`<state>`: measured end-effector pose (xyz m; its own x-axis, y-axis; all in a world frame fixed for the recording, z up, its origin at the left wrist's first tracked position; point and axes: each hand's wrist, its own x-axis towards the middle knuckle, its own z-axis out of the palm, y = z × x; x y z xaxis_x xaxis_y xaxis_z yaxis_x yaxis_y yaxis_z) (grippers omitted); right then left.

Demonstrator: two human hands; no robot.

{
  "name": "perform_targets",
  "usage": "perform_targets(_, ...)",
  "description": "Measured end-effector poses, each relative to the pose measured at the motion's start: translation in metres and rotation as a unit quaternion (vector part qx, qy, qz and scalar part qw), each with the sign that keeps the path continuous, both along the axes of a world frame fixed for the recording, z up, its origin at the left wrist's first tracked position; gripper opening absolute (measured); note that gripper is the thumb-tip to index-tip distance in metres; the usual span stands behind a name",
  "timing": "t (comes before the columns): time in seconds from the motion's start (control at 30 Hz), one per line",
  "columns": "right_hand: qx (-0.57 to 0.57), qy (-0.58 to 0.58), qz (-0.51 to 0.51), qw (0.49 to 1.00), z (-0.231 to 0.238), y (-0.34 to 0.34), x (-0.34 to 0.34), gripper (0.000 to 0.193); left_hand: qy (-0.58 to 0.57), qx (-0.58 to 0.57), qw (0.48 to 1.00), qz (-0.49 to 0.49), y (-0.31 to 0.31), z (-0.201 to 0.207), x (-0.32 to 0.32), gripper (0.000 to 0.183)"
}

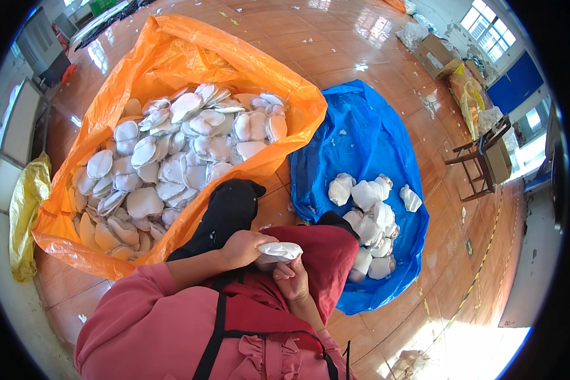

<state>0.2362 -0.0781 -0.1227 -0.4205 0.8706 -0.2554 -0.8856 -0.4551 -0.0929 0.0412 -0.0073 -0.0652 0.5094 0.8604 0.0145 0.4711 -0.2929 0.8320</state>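
A white, soft-looking padded fabric piece (pixel 280 250) is held over my lap between both hands. My left hand (pixel 242 248) grips its left end with curled fingers. From below and to the right, my right hand (pixel 292 280) pinches its right edge. To my left, a large orange plastic sack (pixel 228 54) lies wide with many flat, rounded white pads (pixel 144 201) heaped inside. On my right, a blue plastic sack (pixel 367 120) is spread on the floor, bearing several bunched white bundles (pixel 373 218). The exact kind of these pieces is hard to make out.
A wooden chair (pixel 484 158) stands at the right. A yellow sack (pixel 30 218) leans by the left wall. Cardboard (pixel 436 56) and more bags lie along the far right wall. Small white scraps dot the tiled floor (pixel 335 47).
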Motion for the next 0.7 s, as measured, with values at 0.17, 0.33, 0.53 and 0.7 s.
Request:
perform_targets(0.17,-0.009,0.048,0.026,0.998,-0.012,-0.001,0.007,0.039,-0.015,-0.018,1.000,-0.007,0.000,0.000,0.002,0.025)
perform_targets(0.33,-0.027,0.037,0.015,0.999,0.003,0.004,0.004,0.045,-0.019,-0.007,1.000,0.006,0.001,0.000,0.003,0.023)
perform_targets(0.53,-0.060,0.038,0.019,0.997,0.001,0.007,0.006,0.042,-0.024,0.003,1.000,-0.001,0.002,-0.004,0.000,0.023)
perform_targets(0.7,-0.080,0.037,-0.034,0.996,0.004,0.002,0.004,0.041,-0.050,0.012,0.999,0.004,0.000,0.003,0.000,0.023)
